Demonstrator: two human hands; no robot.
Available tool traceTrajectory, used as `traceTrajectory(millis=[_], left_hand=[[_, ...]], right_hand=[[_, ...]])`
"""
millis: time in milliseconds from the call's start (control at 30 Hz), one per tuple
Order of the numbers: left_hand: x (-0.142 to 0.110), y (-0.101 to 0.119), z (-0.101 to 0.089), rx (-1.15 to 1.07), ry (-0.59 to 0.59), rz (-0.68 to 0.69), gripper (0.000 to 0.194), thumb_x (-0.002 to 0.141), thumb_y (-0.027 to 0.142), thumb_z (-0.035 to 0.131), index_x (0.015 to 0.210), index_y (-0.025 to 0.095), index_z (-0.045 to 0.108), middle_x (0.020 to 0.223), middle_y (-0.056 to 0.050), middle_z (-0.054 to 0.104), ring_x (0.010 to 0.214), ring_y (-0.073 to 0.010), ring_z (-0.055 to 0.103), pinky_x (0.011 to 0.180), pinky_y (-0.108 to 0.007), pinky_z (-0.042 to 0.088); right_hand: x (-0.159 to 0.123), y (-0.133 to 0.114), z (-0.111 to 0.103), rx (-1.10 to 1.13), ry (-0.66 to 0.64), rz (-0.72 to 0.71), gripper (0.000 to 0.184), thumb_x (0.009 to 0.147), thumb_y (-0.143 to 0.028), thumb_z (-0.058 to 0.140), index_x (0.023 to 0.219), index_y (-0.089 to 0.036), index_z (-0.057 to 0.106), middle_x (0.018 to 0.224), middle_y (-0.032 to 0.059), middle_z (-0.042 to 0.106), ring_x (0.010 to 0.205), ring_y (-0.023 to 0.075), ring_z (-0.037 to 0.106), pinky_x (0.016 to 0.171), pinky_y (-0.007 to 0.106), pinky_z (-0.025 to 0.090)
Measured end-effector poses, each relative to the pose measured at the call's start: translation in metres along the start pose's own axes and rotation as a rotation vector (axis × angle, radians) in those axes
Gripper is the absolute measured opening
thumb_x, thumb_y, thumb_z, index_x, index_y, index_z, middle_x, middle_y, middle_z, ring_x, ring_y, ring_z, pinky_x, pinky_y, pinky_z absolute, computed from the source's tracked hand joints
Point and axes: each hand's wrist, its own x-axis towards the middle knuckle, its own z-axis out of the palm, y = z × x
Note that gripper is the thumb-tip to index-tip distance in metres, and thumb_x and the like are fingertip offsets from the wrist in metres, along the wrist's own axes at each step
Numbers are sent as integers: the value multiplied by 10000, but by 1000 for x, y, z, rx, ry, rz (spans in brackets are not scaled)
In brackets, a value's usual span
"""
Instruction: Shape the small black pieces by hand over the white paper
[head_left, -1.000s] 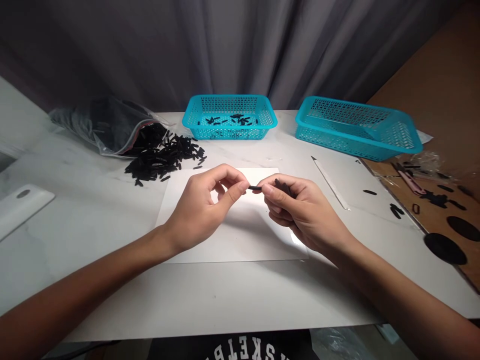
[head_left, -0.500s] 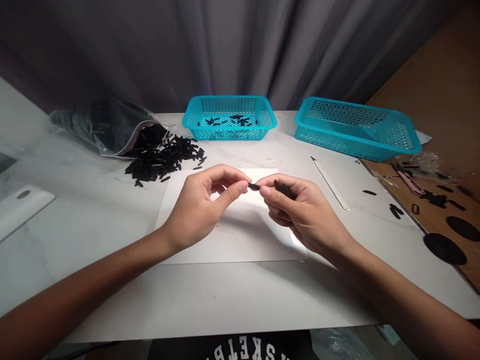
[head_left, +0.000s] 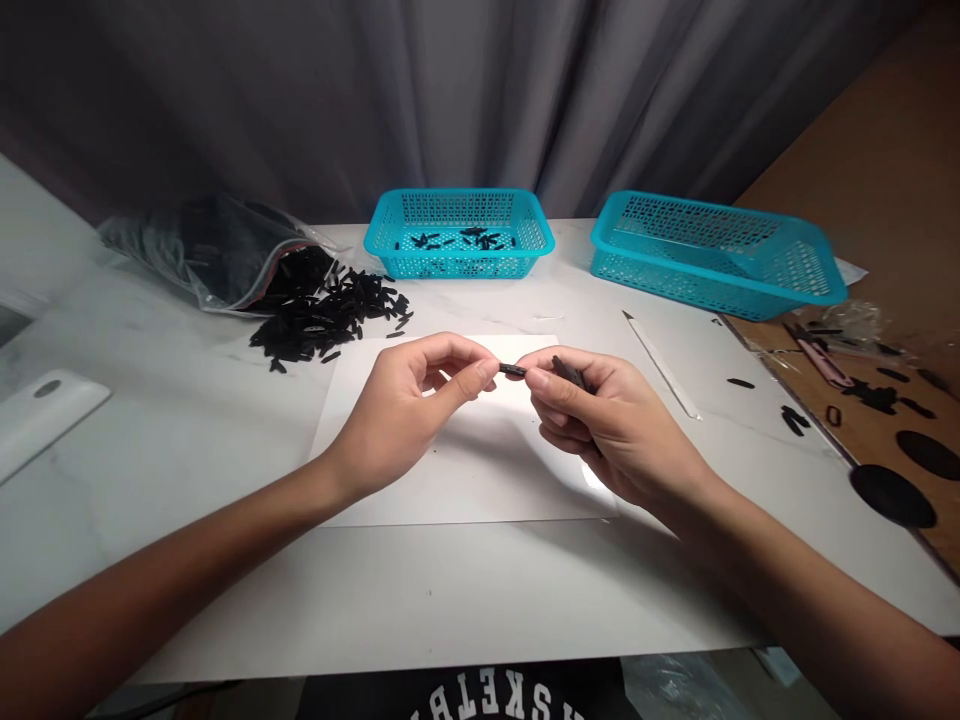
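Above a white sheet (head_left: 465,480), a small slim black piece (head_left: 512,370) is pinched at both ends between my two hands. My left hand (head_left: 409,410) is closed, thumb and forefinger on its left end. The thumb and forefinger of my right hand (head_left: 607,420) grip the right end. Several more black pieces (head_left: 571,374) are tucked in the palm of my right hand. Left of the sheet, a heap of similar black pieces (head_left: 322,320) spills from a clear zip bag (head_left: 195,255). What exactly the pieces are, I cannot tell.
A blue basket (head_left: 459,267) at the back holds scattered black pieces. Another blue basket (head_left: 675,285) stands right of it. A thin white paper-wrapped tool (head_left: 661,365) lies on the right, near loose black pieces, a pink cutter (head_left: 823,362) and black ovals (head_left: 892,495).
My right hand has shifted very slightly right, and a bit more of the pinched black piece shows between the fingertips. Otherwise things look the same.
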Motion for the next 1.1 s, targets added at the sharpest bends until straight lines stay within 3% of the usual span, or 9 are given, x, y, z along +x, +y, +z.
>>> traceTrajectory(millis=[433, 1100], left_hand=[[0, 3, -2, -147, -64, 12, 60, 887, 235, 684, 889, 181, 709, 877, -16, 712, 823, -120, 649, 745, -215, 520], [-4, 3, -1, -86, -30, 110, 33, 886, 227, 695, 879, 203, 717, 858, 5, 719, 790, -110, 642, 704, -218, 501]], right_hand=[[-1, -2, 2, 19, 36, -53, 117, 847, -274, 764, 900, -171, 745, 593, -75, 289, 490, 48, 214, 427, 225, 152], [-2, -2, 1, -31, 23, -82, 123, 880, -307, 726, 904, -190, 753, 599, -71, 263, 493, 58, 214, 423, 226, 153]])
